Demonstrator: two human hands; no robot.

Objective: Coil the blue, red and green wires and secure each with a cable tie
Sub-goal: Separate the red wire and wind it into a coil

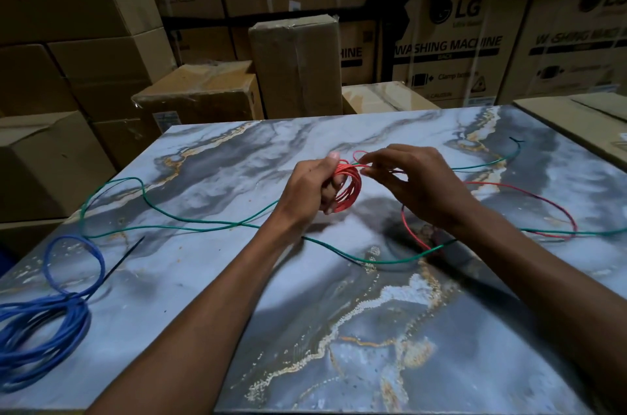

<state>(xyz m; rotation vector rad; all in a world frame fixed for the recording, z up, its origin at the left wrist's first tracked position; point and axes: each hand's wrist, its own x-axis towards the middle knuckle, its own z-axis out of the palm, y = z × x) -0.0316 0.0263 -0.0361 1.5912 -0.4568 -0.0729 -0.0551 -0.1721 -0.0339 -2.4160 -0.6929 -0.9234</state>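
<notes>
Marbled counter (339, 329): pale blue-grey swirled with dark grey clouds, veined in gold and flecked white. Bright red wire (347, 190) wound in a coil, its loose length (529, 192) darkening to crimson out to the right; green wire (176, 221) trailing in teal-green curves across the marbling; blue wire (44, 323) in deep cobalt loops at the left edge, crossed by a thin black cable tie (118, 267). Behind, plain brown cardboard boxes (298, 65), some printed with black lettering and handling symbols and banded with white straps.
</notes>
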